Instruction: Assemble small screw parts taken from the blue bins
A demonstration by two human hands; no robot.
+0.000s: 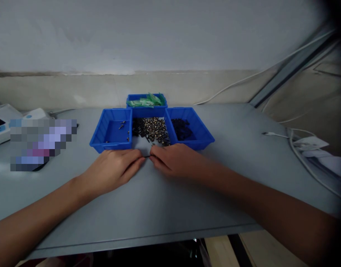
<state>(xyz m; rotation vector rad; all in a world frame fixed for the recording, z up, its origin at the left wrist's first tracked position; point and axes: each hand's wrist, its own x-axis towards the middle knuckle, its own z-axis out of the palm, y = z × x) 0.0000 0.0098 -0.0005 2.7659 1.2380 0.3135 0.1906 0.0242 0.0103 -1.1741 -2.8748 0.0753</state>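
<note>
My left hand (119, 166) and my right hand (170, 158) meet just in front of the bins, both with fingers pinched. Between their fingertips runs a small thin dark piece (147, 156), its exact kind too small to make out. Beyond the hands lies a loose pile of small brass-coloured metal parts (154, 128), mixed with black ones at its left. The left blue bin (96, 131) holds several small metal parts (122, 125). In the right blue bin (201, 129) is a heap of small black parts (183, 129).
A rear blue bin (146, 111) carries green plastic packets (148, 100). At the left are a white device (3, 122) with a display and a blurred-out flat item (45, 142). White cables (306, 163) lie at the right. The grey table (148, 211) ends at a front edge.
</note>
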